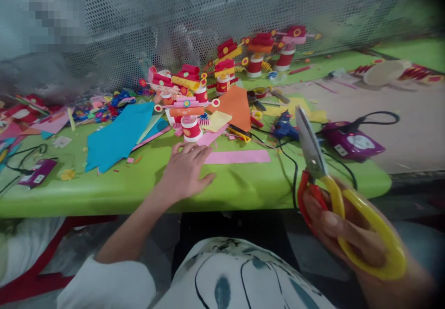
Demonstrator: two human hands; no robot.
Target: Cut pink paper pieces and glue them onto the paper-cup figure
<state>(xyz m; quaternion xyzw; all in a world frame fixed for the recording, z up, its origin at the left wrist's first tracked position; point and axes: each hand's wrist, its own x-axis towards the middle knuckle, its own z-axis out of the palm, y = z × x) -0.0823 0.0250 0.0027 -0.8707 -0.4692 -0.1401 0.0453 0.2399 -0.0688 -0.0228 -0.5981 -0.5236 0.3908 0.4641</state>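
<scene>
My right hand (351, 234) is closed around a pair of scissors (313, 156) with one yellow and one red handle; its blades point up and look shut. My left hand (186, 172) lies palm down with fingers stretched out on the green table. Under or beside its fingertips is the left end of a pink paper strip (239, 157). Just beyond that hand stands a paper figure (190, 128) with a red and white cup base, coiled pink arms and rolled paper on top.
More paper figures (255, 63) stand behind. Around lie blue paper (120, 135), orange paper (234, 107), a blue glue gun (285, 125) with cables, and purple power boxes (354, 142) (37, 173). A perforated metal panel (222, 12) rises along the table's back.
</scene>
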